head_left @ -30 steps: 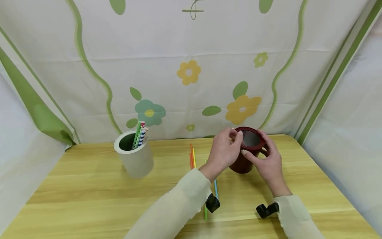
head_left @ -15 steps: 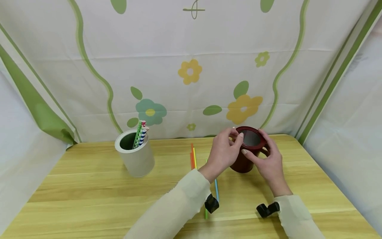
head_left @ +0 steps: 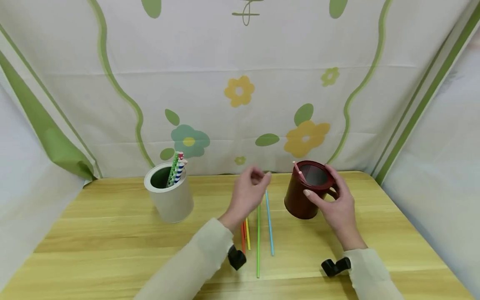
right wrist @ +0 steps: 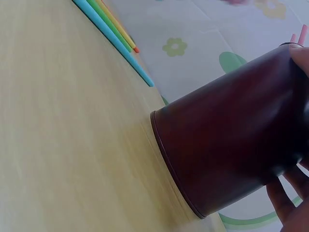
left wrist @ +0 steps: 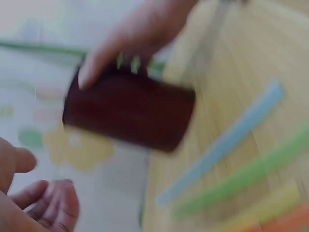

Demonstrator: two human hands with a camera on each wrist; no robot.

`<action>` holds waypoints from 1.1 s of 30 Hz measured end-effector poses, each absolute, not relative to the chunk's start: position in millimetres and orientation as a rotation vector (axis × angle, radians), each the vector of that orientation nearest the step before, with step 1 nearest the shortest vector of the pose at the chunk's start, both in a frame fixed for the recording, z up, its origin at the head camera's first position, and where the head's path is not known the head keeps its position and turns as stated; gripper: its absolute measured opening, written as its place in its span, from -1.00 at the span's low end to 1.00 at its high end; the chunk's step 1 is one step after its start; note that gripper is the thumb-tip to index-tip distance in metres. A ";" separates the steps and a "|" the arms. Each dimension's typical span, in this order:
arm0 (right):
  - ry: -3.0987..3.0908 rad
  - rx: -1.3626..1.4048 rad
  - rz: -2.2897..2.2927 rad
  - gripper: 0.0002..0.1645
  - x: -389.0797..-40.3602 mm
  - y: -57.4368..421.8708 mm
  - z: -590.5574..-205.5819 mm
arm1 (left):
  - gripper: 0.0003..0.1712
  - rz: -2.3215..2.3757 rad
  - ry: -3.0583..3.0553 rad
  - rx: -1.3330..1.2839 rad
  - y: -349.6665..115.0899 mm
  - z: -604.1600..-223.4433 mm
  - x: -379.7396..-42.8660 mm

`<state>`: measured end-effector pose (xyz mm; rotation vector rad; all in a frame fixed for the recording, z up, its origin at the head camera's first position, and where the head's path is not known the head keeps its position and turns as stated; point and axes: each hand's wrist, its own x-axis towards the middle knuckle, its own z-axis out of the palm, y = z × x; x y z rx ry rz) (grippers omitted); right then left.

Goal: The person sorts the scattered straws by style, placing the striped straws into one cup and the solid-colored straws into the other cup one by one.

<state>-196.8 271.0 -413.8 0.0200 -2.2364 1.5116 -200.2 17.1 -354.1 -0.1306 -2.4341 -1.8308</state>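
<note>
A dark red mug (head_left: 304,202) stands at the right of the table, with two pink straws (head_left: 298,170) poking above its rim. My right hand (head_left: 338,208) grips the mug near its top, thumb in front and fingers around the handle side. To the left of the mug, my left hand (head_left: 248,192) hovers over the loose straws with nothing between its loosely bent fingers. Below it lie a blue straw (head_left: 270,225), a green straw (head_left: 258,241), a yellow straw (head_left: 248,237) and orange-red straws (head_left: 243,239), partly covered by the hand and wrist.
A white canister (head_left: 172,204) stands at the left back, holding several patterned paper straws (head_left: 176,168). Behind the wooden table (head_left: 112,250) hangs a flowered cloth (head_left: 195,91). Black wrist cameras sit below both hands.
My left hand has let go of the pink straws at the mug's rim and moved left over the loose straws. My right hand keeps its hold on the mug.
</note>
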 end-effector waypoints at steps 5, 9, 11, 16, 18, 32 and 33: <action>-2.247 0.024 1.488 0.07 -195.9 273.7 -413.3 | -0.79 -1.734 -2.633 0.080 -17.8 -384.2 -207.6; -2.263 0.036 1.483 0.07 -196.1 273.2 -415.5 | -0.73 -1.588 -2.827 0.148 -31.1 -401.5 -209.6; -2.261 0.033 1.485 0.07 -195.3 272.5 -416.5 | -0.70 -1.506 -2.902 0.169 -32.9 -406.7 -210.5; -2.247 0.032 1.496 0.06 -194.9 271.6 -417.0 | -0.68 -1.470 -2.942 0.247 -32.3 -413.0 -214.6; -2.244 0.033 1.501 0.07 -195.5 271.5 -416.9 | -0.67 -1.506 -2.921 0.270 -32.2 -413.7 -216.7; -2.236 0.036 1.515 0.07 -198.9 271.9 -418.3 | -0.61 -1.614 -2.854 0.312 -34.6 -411.3 -219.7; -2.237 0.034 1.515 0.07 -198.7 272.0 -418.5 | -0.60 -1.613 -2.856 0.314 -34.5 -411.8 -219.8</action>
